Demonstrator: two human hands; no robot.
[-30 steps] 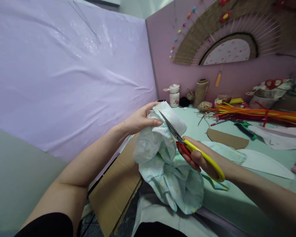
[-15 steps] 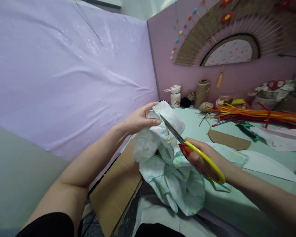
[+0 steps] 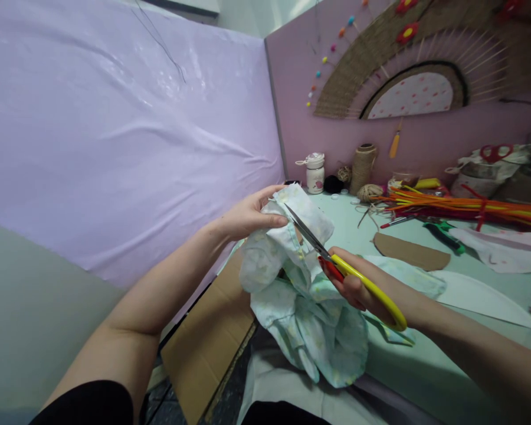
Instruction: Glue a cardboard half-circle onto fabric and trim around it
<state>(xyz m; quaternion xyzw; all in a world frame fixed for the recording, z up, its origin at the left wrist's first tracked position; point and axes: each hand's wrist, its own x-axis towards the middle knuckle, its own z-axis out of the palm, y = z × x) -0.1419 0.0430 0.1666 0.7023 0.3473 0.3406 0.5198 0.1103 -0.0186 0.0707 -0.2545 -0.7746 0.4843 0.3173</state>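
Observation:
A pale green-and-white cloth (image 3: 310,330) hangs in folds over my lap and the table's edge. My left hand (image 3: 263,211) pinches its upper part, thumb in front, holding it raised. In my right hand (image 3: 351,283) is a pair of scissors (image 3: 371,290) with yellow and red handles. Their blades point up and left, lying along the cloth close to my left thumb. The blades look closed or nearly so; whether fabric sits between them I cannot tell.
Brown cardboard (image 3: 210,339) leans below my left arm. On the table lie a cardboard half-round (image 3: 409,251), a white curved piece (image 3: 482,298), green-handled pliers (image 3: 445,236) and orange pipe cleaners (image 3: 451,200). Behind stand a white bottle (image 3: 315,174) and a twine spool (image 3: 363,170).
The scissors and my right hand have shifted very slightly. My left hand keeps its grip on the cloth, almost still.

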